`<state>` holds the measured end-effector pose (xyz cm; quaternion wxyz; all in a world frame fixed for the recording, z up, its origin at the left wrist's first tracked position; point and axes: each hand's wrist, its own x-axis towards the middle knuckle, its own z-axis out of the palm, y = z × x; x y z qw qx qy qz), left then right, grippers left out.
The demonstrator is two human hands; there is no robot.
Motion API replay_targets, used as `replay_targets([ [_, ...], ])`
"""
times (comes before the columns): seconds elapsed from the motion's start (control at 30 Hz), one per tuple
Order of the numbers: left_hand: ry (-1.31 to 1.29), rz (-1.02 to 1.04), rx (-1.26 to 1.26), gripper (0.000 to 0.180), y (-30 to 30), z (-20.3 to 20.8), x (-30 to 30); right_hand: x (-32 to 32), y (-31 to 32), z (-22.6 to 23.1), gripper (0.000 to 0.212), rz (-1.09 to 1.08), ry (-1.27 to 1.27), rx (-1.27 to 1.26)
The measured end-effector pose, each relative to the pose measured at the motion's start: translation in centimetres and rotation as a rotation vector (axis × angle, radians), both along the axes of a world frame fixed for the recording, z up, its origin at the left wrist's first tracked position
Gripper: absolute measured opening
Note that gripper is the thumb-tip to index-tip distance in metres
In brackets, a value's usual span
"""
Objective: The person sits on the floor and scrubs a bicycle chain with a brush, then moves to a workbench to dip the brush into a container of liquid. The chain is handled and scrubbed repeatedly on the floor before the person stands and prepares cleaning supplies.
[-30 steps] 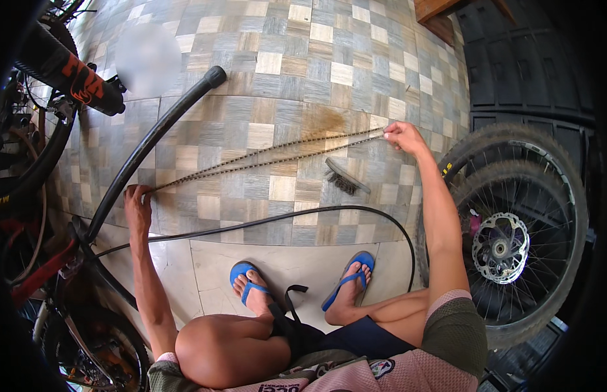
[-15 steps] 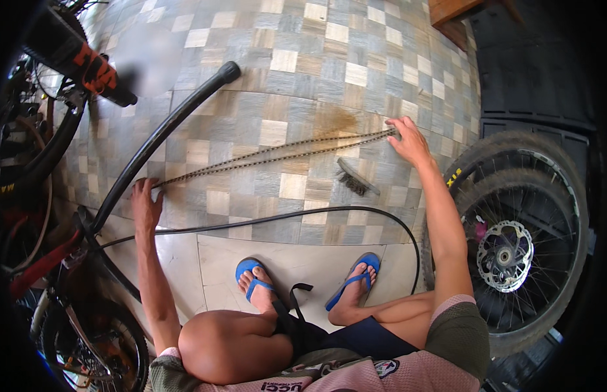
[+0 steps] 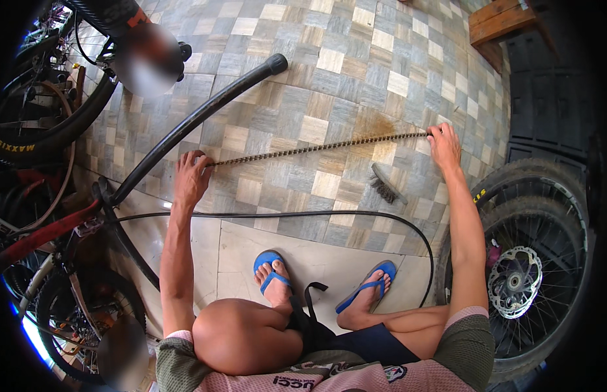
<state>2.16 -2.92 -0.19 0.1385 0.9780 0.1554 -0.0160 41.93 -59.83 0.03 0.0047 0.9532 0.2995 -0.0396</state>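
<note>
A bicycle chain [image 3: 320,147] runs in a nearly straight line between my two hands, low over the tiled floor. At its left end, the fingers of my left hand [image 3: 192,176] are closed on it. My right hand [image 3: 444,145] pinches the other end, a little farther from me. Both strands of the chain look drawn together, so I cannot tell them apart. A grey brush [image 3: 387,185] with dark bristles lies on the floor just nearer than the chain, close to my right hand.
A thick black tube [image 3: 205,116] slants up at left beside bicycles with a red frame [image 3: 52,232]. A thin black hose [image 3: 316,213] curves across the floor before my feet. Bicycle wheels [image 3: 483,196] lie at right. A wooden bench [image 3: 503,23] stands far right; a brown stain [image 3: 375,124] marks the tiles.
The chain's two strands, apart before, now lie together in one line. My left hand has come closer to my right hand. The whole view has shifted slightly.
</note>
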Motion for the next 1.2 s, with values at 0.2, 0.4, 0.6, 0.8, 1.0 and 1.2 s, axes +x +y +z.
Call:
replay_targets([
  [0.2,-0.036,0.010,-0.013,0.017,-0.9,-0.6,0.1,1.3,0.0,-0.5,0.022,-0.056,-0.003,-0.062],
  [0.4,-0.015,0.037,0.018,0.032,-1.7,0.3,0.4,-0.7,1.5,0.7,0.025,-0.015,0.012,-0.001],
  [0.6,-0.162,-0.080,-0.157,0.038,-8.4,1.5,4.1,-7.8,3.4,2.2,0.029,0.007,0.691,-0.035],
  [0.8,-0.123,-0.267,-0.510,0.026,-18.7,1.1,10.6,-13.1,4.8,2.5,0.031,-0.045,0.825,0.104],
  [1.0,0.071,-0.483,-0.436,0.053,-24.6,-0.4,13.9,-17.1,7.1,1.8,0.037,0.008,0.865,0.191],
  [1.2,0.094,-0.734,-0.274,0.045,-26.1,-2.1,12.9,-18.9,8.7,1.4,0.040,0.035,0.840,0.146],
])
